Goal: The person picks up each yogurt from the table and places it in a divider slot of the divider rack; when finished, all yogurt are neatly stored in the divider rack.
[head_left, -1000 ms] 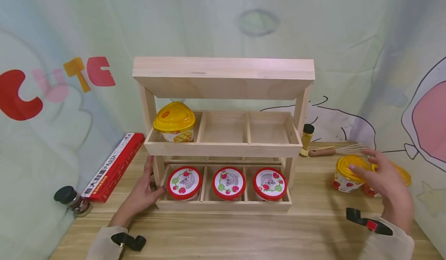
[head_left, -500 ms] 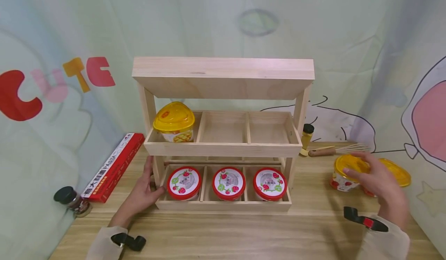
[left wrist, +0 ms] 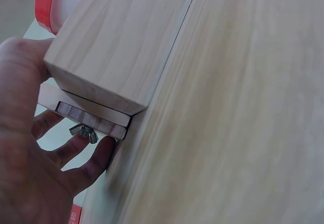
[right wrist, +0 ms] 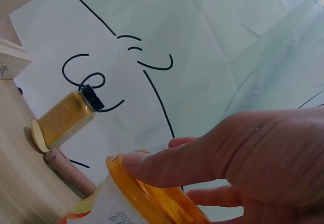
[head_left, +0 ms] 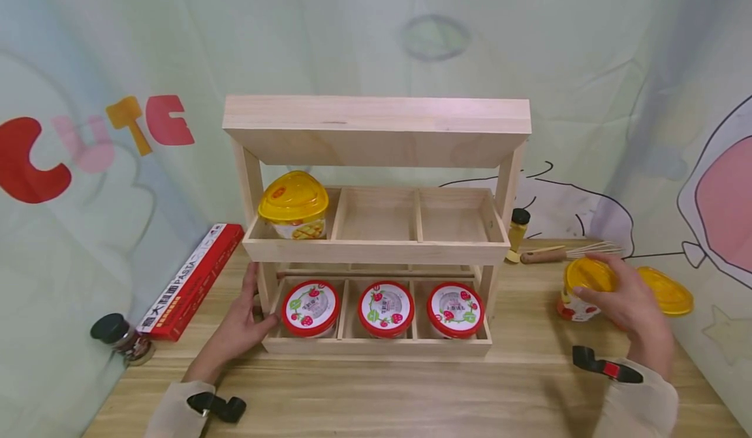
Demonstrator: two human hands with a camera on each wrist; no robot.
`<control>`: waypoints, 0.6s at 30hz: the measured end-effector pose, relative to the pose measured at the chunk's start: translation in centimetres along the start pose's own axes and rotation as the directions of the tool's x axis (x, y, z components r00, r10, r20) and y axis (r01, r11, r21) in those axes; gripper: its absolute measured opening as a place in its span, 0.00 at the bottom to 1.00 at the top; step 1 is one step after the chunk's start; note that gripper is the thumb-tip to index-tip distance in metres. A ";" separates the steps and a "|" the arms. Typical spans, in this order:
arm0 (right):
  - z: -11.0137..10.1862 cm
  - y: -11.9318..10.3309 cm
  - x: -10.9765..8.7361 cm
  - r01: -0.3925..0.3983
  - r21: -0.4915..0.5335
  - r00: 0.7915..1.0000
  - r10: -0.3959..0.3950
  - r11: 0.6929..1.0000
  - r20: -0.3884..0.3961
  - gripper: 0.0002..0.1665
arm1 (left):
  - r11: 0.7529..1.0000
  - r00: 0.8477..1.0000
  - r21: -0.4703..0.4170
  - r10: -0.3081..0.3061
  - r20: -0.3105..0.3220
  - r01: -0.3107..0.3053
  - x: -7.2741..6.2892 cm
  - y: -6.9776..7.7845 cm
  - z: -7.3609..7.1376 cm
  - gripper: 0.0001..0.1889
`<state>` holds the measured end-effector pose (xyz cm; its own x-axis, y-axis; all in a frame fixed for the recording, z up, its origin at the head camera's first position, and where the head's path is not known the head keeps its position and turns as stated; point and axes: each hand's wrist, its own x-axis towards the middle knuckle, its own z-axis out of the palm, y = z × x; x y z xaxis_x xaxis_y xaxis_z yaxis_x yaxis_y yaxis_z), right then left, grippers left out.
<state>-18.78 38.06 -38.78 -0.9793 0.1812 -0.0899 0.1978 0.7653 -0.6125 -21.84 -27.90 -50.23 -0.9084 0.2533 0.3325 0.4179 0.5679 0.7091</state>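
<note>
A two-tier wooden rack (head_left: 376, 252) stands in the middle of the table. My left hand (head_left: 237, 324) grips the left end of its lower tray; in the left wrist view the fingers bend round the wood by a wing nut (left wrist: 84, 132). On the right, my right hand (head_left: 637, 304) holds a yellow-lidded cup (head_left: 589, 275) by the lid, thumb on the near rim, other fingers partly hidden. Another cup with a yellow lid (head_left: 666, 292) sits behind that hand. A similar yellow-lidded cup (head_left: 294, 196) occupies the upper tray's left compartment. Three red-rimmed cups (head_left: 386, 309) fill the lower tray.
Behind the right hand lie a whisk (head_left: 543, 256) and a small black-capped bottle (head_left: 517, 229). To the left are a red pasta box (head_left: 190, 281) and a tilted dark-capped jar (head_left: 123, 339). A printed curtain (head_left: 364, 40) surrounds the table.
My right hand has moved left and closed on the nearer yellow-lidded cup, whose lid now looks slightly tilted. The left hand and the rack have stayed put.
</note>
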 end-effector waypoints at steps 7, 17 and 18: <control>0.4 0.3 0.4 0.022 0.009 1.000 -0.022 1.000 0.021 0.50 | 1.000 1.000 -0.005 0.007 -0.004 -0.007 0.0 0.0 0.0 0.68; 0.2 0.8 0.5 0.046 0.023 0.992 -0.048 0.999 0.114 0.52 | 1.000 1.000 -0.005 -0.011 -0.004 0.011 0.0 0.1 0.0 0.68; 0.2 0.9 0.5 0.057 0.024 0.992 -0.060 0.998 0.115 0.53 | 1.000 1.000 -0.003 -0.015 -0.004 0.015 0.0 0.1 0.0 0.68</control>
<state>-19.10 38.70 -39.52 -0.9877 0.0626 -0.1432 0.1402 0.7595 -0.6352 -21.81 -27.83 -50.22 -0.9147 0.2410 0.3243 0.4039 0.5693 0.7161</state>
